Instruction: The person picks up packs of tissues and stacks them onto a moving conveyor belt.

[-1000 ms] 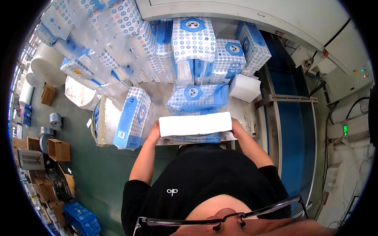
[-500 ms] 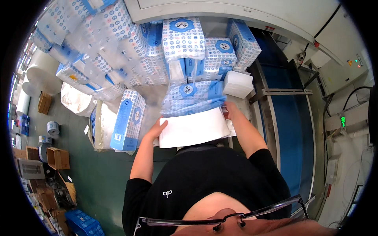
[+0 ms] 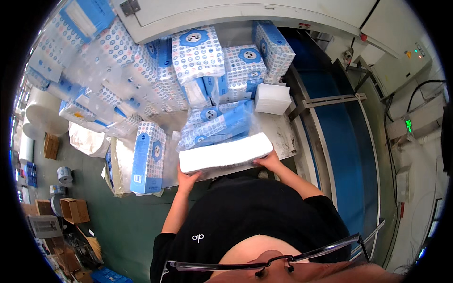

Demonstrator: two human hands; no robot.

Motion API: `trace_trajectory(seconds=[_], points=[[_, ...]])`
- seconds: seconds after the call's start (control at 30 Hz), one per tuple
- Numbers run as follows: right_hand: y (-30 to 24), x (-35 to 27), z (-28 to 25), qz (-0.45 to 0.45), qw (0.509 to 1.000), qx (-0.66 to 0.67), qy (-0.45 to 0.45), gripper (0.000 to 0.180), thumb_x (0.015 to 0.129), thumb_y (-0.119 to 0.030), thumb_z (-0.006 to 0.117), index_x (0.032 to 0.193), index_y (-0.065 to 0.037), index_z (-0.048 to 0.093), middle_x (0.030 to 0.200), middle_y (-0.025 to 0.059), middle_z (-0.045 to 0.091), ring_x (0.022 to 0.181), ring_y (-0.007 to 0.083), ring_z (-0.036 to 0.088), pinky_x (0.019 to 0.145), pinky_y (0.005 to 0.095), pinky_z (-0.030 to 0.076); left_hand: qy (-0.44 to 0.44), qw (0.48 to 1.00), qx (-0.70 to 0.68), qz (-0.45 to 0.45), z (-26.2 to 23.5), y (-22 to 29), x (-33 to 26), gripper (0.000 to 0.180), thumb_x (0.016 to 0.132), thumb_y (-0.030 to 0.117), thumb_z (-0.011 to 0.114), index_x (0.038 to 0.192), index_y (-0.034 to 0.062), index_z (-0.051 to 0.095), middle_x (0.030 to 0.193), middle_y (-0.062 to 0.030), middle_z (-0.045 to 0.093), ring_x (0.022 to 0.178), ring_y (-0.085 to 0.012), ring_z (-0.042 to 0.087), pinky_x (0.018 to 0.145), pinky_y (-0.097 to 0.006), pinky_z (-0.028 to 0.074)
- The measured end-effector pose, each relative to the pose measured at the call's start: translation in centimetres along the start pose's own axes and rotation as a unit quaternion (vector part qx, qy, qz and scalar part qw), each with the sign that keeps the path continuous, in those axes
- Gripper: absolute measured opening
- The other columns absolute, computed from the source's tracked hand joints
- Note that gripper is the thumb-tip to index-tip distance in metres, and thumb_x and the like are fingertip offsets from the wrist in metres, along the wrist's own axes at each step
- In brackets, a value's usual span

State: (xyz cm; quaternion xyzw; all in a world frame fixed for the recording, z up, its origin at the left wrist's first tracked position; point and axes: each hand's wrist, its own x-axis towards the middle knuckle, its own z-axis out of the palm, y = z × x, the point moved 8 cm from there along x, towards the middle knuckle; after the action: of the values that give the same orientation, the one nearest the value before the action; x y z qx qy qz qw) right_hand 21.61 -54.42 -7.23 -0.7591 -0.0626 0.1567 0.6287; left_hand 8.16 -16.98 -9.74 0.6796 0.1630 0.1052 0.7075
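Observation:
A long white stack of folded paper sheets (image 3: 225, 154) is held level in front of my body. My left hand (image 3: 188, 178) grips its left end, thumb along the near side. At the other end, my right hand (image 3: 269, 161) is closed on the near right corner. Just beyond the stack lies a blue-and-white printed plastic bag (image 3: 214, 125), crumpled and partly flattened on the work table. The stack's far edge overlaps the bag's near end, and I cannot tell whether it is inside. Most of my fingers are hidden beneath the stack.
Filled printed packs (image 3: 198, 52) are piled at the back and left. One pack (image 3: 148, 158) stands near the table's left edge. A smaller white paper stack (image 3: 272, 99) sits at the back right. Right of the table runs a blue conveyor belt (image 3: 337, 141); cartons (image 3: 74, 210) stand on the floor.
The white stack has tipped from showing its broad face to showing a narrow side. Both hands have come nearer my body, and the right has shifted to the near corner. The bag has skewed.

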Motion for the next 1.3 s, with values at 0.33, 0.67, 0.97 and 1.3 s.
trace_trajectory(seconds=[0.33,0.67,0.97,1.3], points=[[-5.4,-0.1,-1.4,-0.129,0.991,0.01,0.031,0.097,0.067,-0.008,0.083,0.145,-0.004,0.025,0.139,0.0117,0.044,0.13,0.0241,0.042,0.107,0.0373,0.036,0.051,0.982,0.101,0.149,2.1,4.7,0.7,0.057,0.068,0.003,0.082,0.119,0.0009,0.058,0.11,-0.0095,0.063,0.104,-0.0226,0.06,0.09,-0.036,0.048],[-16.4,-2.0,-15.4,-0.296,0.936,0.079,0.171,0.062,0.083,-0.02,0.073,0.137,-0.005,0.045,0.133,0.0126,0.052,0.122,0.023,0.051,0.103,0.0362,0.04,0.01,0.79,0.39,0.473,14.5,15.9,6.2,0.045,0.086,0.025,0.068,0.126,0.0068,0.057,0.125,-0.0145,0.059,0.119,-0.0334,0.052,0.103,-0.044,0.038],[-2.1,-15.8,-39.9,-0.184,0.851,0.104,0.482,0.084,0.082,-0.005,0.068,0.144,-0.009,0.012,0.138,0.013,0.038,0.127,0.0251,0.041,0.105,0.0401,0.035,-0.352,0.896,-0.005,0.272,51.1,24.3,1.8,0.119,0.064,0.025,0.088,0.149,0.002,0.008,0.143,-0.0205,0.032,0.133,-0.0299,0.035,0.108,-0.04,0.032],[7.6,-20.1,-57.2,0.059,0.902,-0.019,0.428,0.068,0.091,-0.036,0.062,0.145,-0.009,0.031,0.132,0.0137,0.053,0.122,0.0234,0.05,0.102,0.0345,0.038,-0.355,0.898,-0.002,-0.259,69.2,10.0,-7.5,0.095,0.078,0.004,0.072,0.145,0.0109,0.005,0.133,-0.0185,0.041,0.115,-0.0296,0.052,0.094,-0.04,0.048]])
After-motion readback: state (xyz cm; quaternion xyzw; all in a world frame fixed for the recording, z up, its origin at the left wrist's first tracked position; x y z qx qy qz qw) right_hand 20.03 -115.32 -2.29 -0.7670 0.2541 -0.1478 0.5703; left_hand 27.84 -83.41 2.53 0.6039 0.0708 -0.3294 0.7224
